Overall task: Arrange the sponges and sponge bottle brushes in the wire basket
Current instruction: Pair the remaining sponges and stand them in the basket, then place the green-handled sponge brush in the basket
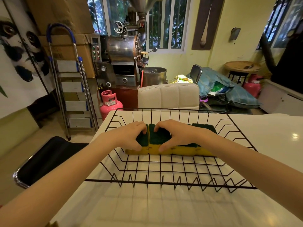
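A black wire basket [164, 182] stands on the white table [270, 136]. Inside it a row of yellow sponges with dark green scouring tops [186, 150] lies side by side across the middle. My left hand [129, 136] grips the leftmost sponge [142, 139], fingers over its far edge and thumb at the front. My right hand [173, 135] holds the sponge beside it [158, 136] the same way. The two sponges touch. Another green top [203, 126] shows behind my right wrist. No bottle brush is in view.
A cream padded chair [168, 95] stands behind the table, a black chair [45, 159] at its left. Further off are a stepladder [72, 89], a pink gas cylinder [109, 102] and a metal roasting machine [124, 51].
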{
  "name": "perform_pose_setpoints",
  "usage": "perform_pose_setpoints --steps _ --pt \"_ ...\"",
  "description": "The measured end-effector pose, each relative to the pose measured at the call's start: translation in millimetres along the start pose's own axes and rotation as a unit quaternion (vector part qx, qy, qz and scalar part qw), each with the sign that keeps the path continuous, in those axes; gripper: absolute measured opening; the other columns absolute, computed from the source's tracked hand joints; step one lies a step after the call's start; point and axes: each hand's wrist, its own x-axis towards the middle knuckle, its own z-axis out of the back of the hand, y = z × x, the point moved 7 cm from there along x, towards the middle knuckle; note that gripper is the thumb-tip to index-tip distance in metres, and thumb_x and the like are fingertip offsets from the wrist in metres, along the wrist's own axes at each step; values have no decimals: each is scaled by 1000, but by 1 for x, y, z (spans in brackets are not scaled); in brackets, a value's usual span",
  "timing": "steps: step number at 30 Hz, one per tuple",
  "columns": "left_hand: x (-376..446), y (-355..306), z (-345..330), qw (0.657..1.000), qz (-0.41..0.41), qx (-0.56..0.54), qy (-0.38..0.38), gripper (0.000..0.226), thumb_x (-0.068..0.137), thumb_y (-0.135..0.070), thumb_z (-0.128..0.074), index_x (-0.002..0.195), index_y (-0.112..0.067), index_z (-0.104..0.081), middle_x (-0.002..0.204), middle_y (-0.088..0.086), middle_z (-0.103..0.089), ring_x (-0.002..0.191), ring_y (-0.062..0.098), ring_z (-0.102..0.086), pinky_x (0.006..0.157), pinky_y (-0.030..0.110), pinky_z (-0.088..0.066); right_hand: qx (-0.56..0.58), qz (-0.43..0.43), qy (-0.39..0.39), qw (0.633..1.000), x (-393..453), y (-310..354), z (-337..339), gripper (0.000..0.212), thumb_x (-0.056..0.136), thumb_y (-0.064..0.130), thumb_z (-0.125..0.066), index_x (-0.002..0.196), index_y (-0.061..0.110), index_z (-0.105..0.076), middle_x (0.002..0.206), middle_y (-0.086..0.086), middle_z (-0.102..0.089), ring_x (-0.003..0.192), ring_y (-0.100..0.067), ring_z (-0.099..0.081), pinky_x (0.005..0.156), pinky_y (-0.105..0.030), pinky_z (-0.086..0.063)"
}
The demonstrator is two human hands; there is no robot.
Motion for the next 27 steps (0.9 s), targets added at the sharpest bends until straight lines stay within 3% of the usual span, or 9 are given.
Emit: perform_pose_setpoints --steps 4,7,10,13,16,18,20,23,27 --pt "-10 -2 5 1000 8 26 9 52 72 -15 -66 118 -17 -41 113 0 -40 97 12 -39 77 21 -38 -116 3 7 993 -4 11 7 73 73 50 -67 133 21 -36 141 -5 -37 131 -24 -26 109 -41 -29" --pt "-29 -10 12 1000 10 8 11 56 76 -17 -64 126 -18 -39 120 2 -44 109 17 -45 85 23 -40 -55 3 -12 998 -18 26 18 73 77 43 -66 137 20 -32 143 -5 -37 132 -23 -29 106 -38 -31" --pt "-57 -26 27 999 2 -43 -18 64 81 -24 -61 136 -25 -27 140 0 -40 125 17 -39 93 22 -32 15 15 -61 998 -41 48 31 72 80 36 -65 140 23 -26 146 -2 -36 130 -18 -34 95 -27 -34" --pt "-90 -46 39 996 -28 -67 -60 80 82 -29 -60 142 -32 -6 153 -10 -18 136 6 -20 99 18 -16 54 35 -111 992 -69 73 36 78 81 35 -64 142 28 -17 146 0 -36 129 -13 -35 91 -22 -31" --pt "-122 -65 39 988 -74 -89 -101 86 80 -30 -62 138 -42 2 147 -25 -8 122 -14 -11 97 2 -8 81 40 -148 985 -99 93 31 88 79 37 -65 143 31 -6 151 5 -26 135 -9 -27 100 -21 -26" --pt "-143 -77 33 981 -106 -101 -124 87 78 -35 -63 131 -51 5 136 -34 -3 113 -30 -6 83 -14 -8 97 40 -168 980 -120 105 22 90 78 39 -64 143 34 -3 153 8 -21 135 -6 -23 104 -22 -23" --pt "-161 -86 21 977 -135 -90 -135 86 75 -44 -62 125 -60 7 137 -37 -1 112 -36 -1 85 -14 -7 103 40 -187 976 -142 114 9 88 78 42 -62 143 36 -3 153 12 -19 133 1 -21 106 -21 -23" --pt "-185 -94 -4 977 -152 -67 -135 83 72 -54 -59 130 -60 -1 143 -38 -4 127 -24 -4 97 -5 -11 112 47 -217 969 -173 121 -15 81 77 47 -61 141 37 -13 148 18 -26 132 6 -26 108 -21 -28" --pt "-212 -102 -36 971 -184 -52 -145 65 70 -59 -57 126 -56 -25 133 -44 -18 126 -23 -13 95 -8 -12 119 43 -195 973 -206 122 -50 65 74 54 -61 131 43 -30 128 23 -45 114 5 -46 94 -17 -44"
